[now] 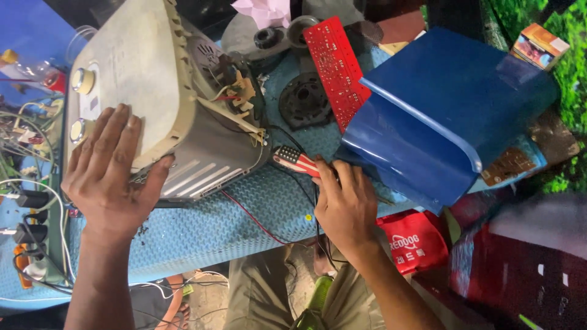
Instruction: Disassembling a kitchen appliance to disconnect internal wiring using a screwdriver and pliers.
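A beige and grey appliance housing (153, 79) lies tilted on a blue textured mat (232, 214), its open side showing wires and a motor (235, 85). My left hand (110, 174) presses flat on the housing's front corner, fingers spread, beside two round knobs (81, 82). My right hand (343, 201) is closed around a red-handled tool (296, 160) whose tip points toward the opened housing. Red and black wires (257, 220) trail across the mat under that hand.
A large blue plastic cover (446, 116) stands at the right. A red circuit board (336, 67) leans behind a black round part (304, 101). Cables and plugs (27, 226) crowd the left edge. A red bag (416, 241) lies near my knees.
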